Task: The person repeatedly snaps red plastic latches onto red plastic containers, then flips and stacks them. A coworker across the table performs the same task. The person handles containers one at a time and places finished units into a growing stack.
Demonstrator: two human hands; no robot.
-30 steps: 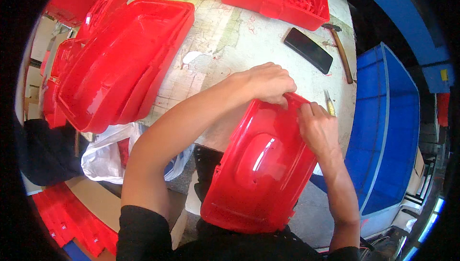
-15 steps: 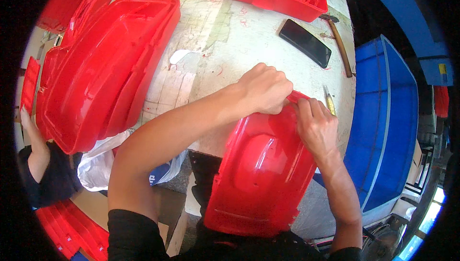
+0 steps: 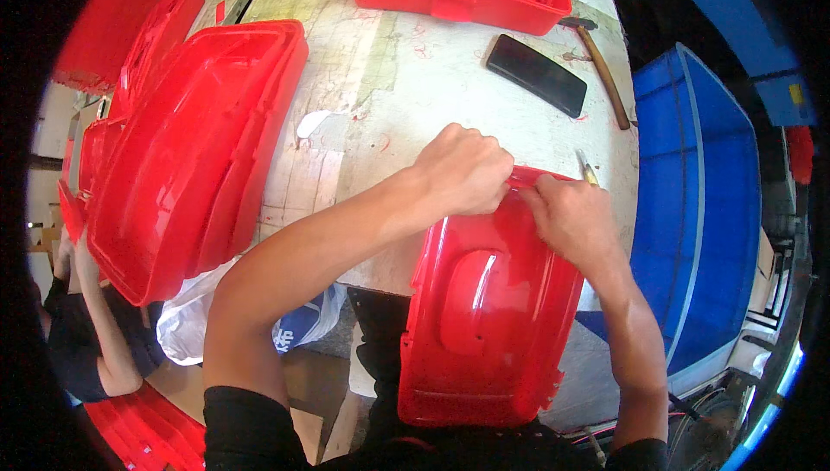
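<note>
Where one red lid (image 3: 488, 333) ends, left hand (image 3: 467, 170) clenched, contents hidden; right hand (image 3: 572, 220) holds it.

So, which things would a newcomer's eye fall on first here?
Most likely the glossy red shell at lower centre, with the left hand and right hand at its far edge. Next, the nested red trays at left and the large blue bin at right.

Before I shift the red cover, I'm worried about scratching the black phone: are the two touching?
Apart. The head view shows pale tabletop between the black phone and the far edge of the red cover.
</note>
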